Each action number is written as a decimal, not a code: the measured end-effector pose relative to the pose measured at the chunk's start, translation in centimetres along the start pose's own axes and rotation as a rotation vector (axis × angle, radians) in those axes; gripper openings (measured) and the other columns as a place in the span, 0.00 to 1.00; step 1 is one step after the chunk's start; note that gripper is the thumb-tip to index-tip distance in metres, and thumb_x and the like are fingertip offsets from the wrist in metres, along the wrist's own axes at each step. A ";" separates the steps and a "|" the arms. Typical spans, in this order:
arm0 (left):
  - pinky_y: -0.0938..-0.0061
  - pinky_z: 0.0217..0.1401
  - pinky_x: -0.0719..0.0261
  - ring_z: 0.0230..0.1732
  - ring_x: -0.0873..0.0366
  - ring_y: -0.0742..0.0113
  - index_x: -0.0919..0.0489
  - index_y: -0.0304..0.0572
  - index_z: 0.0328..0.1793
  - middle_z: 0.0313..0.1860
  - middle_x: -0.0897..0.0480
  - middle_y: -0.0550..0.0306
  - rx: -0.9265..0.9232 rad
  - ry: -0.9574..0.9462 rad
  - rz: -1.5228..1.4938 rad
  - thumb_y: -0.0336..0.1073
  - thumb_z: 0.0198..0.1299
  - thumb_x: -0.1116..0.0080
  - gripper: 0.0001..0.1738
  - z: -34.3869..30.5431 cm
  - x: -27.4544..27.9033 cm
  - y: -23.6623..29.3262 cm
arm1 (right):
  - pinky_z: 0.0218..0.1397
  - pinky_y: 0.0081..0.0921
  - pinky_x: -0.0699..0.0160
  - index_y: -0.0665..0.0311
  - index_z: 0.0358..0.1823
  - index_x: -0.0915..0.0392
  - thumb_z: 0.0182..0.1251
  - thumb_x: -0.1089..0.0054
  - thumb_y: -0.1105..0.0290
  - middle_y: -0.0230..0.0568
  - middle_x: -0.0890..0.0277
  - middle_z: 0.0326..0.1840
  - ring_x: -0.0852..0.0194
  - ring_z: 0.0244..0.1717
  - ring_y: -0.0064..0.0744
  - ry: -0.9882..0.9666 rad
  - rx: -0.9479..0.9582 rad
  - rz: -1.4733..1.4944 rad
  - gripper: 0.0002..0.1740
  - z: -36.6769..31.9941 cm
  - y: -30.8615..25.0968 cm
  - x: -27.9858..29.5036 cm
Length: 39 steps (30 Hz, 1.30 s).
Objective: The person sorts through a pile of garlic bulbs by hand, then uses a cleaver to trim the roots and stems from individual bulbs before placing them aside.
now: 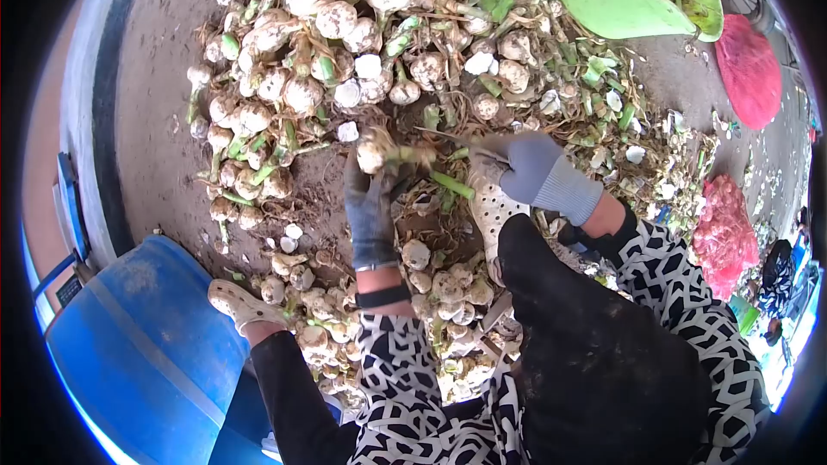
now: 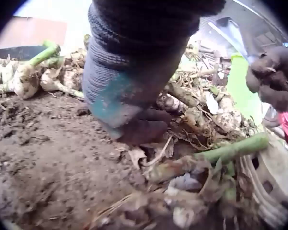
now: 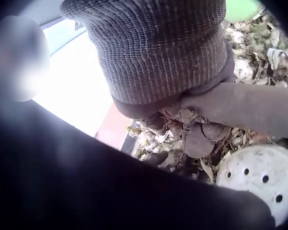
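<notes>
My gloved left hand (image 1: 372, 211) grips a garlic bulb (image 1: 371, 153) with its stem, held low over the ground in the head view. The stem points right, towards my gloved right hand (image 1: 536, 168), whose fingers are curled round a knife. Its thin blade (image 1: 438, 133) reaches left, just above the stem. In the left wrist view the metal blade (image 2: 237, 42) slants up from the dark right glove (image 2: 276, 79). The right wrist view shows the glove's ribbed cuff (image 3: 163, 52) and curled fingers; the blade is hidden there.
Garlic with stems (image 1: 301, 95) lies heaped ahead; trimmed bulbs (image 1: 452, 293) are piled between my feet. A perforated clog (image 1: 495, 207) stands close below the right hand. Around are a blue barrel (image 1: 142, 336), a green tub (image 1: 603, 0), red net bags (image 1: 748, 73) and scattered peelings.
</notes>
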State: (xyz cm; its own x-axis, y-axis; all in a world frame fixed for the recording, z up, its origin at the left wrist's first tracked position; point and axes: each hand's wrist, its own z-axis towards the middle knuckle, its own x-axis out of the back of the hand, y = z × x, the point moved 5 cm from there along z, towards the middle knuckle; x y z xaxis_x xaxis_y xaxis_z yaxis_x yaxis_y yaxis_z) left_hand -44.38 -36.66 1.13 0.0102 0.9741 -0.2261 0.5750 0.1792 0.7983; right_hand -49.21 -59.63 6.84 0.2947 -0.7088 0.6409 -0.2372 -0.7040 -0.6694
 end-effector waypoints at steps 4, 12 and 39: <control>0.58 0.67 0.20 0.67 0.28 0.52 0.40 0.47 0.77 0.66 0.28 0.46 -0.071 -0.195 -0.071 0.31 0.58 0.38 0.40 -4.0 0.1 2.2 | 0.37 0.41 0.17 0.53 0.38 0.22 0.64 0.41 0.57 0.39 0.20 0.30 0.16 0.32 0.42 -0.031 0.210 -0.212 0.10 1.5 -5.0 2.4; 0.66 0.66 0.22 0.68 0.28 0.59 0.45 0.43 0.80 0.78 0.41 0.48 -0.161 -0.241 0.219 0.41 0.57 0.29 0.49 -7.7 -2.1 5.2 | 0.29 0.42 0.19 0.52 0.49 0.24 0.50 0.31 0.63 0.35 0.22 0.33 0.15 0.34 0.41 -0.100 0.405 -0.502 0.22 -0.3 -8.4 2.3; 0.62 0.64 0.23 0.61 0.24 0.56 0.40 0.33 0.72 0.63 0.29 0.43 -0.198 -0.346 0.244 0.54 0.46 0.22 0.55 -12.1 -6.1 7.0 | 0.32 0.28 0.21 0.59 0.46 0.18 0.66 0.38 0.64 0.39 0.20 0.27 0.19 0.26 0.30 -0.368 -0.053 0.650 0.11 -3.4 -4.5 2.5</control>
State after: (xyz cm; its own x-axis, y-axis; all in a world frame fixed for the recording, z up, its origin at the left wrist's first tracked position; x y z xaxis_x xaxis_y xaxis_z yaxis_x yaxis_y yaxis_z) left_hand -50.30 -39.61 14.89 0.4172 0.8938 -0.1646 0.3554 0.0063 0.9347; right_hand -50.55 -58.38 12.66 0.3685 -0.9282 -0.0512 -0.5110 -0.1562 -0.8453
